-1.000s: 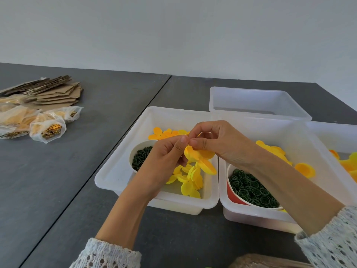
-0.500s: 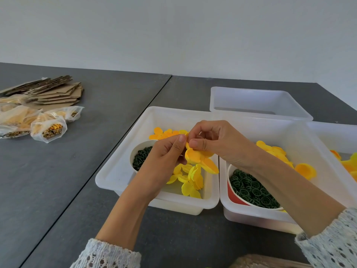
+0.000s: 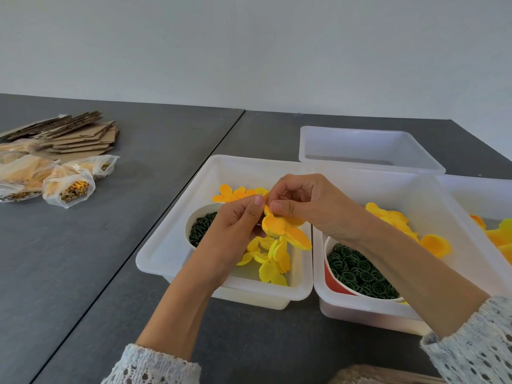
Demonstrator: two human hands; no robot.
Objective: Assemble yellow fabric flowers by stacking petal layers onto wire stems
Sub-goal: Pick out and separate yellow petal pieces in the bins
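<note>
An orange-yellow fabric flower [image 3: 285, 230] hangs between my two hands above the left white tray [image 3: 166, 242]. My left hand [image 3: 235, 231] pinches it from the left, thumb tip up against the petals. From the right, my right hand [image 3: 307, 202] pinches the top of the same flower with thumb and forefinger. Any wire stem is hidden by my fingers. Loose pale yellow petals [image 3: 270, 257] and orange petals [image 3: 235, 194] lie in that tray, beside a white cup of dark green pieces [image 3: 201, 231].
A second tray [image 3: 432, 214] at the right holds a red cup of green rings [image 3: 360, 275] and orange petals [image 3: 393, 220]. An empty tray [image 3: 368, 148] stands behind. Plastic bags [image 3: 69, 187] and cardboard pieces [image 3: 74, 134] lie far left. Another tray [image 3: 482, 195] is at the right edge.
Both hands stay together on the flower with only small finger shifts; the flower has settled slightly lower between them.
</note>
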